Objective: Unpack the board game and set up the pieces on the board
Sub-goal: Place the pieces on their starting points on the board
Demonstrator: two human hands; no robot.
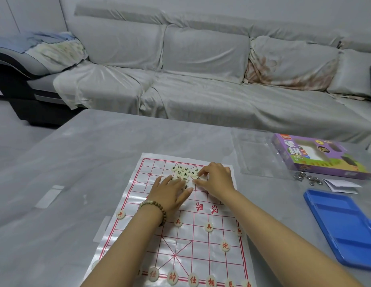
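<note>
A glossy white xiangqi board sheet [201, 241] with red lines lies on the grey table. Red-lettered round pieces [208, 227] stand in rows on its near half. A loose cluster of black-lettered pieces [183, 172] sits on the far half. My left hand [170, 191], with a bead bracelet at the wrist, lies flat with straight fingers on the near edge of that cluster. My right hand [215, 179] reaches in from the right and pinches a black-lettered piece [198, 177] between thumb and forefinger.
A purple game box [317, 156] lies at the right, with a clear plastic insert [257, 154] beside it. Metal rings [308, 179], a folded paper [342, 185] and a blue plastic tray [344, 222] lie nearer. A cloth-covered sofa [201, 79] stands beyond the table.
</note>
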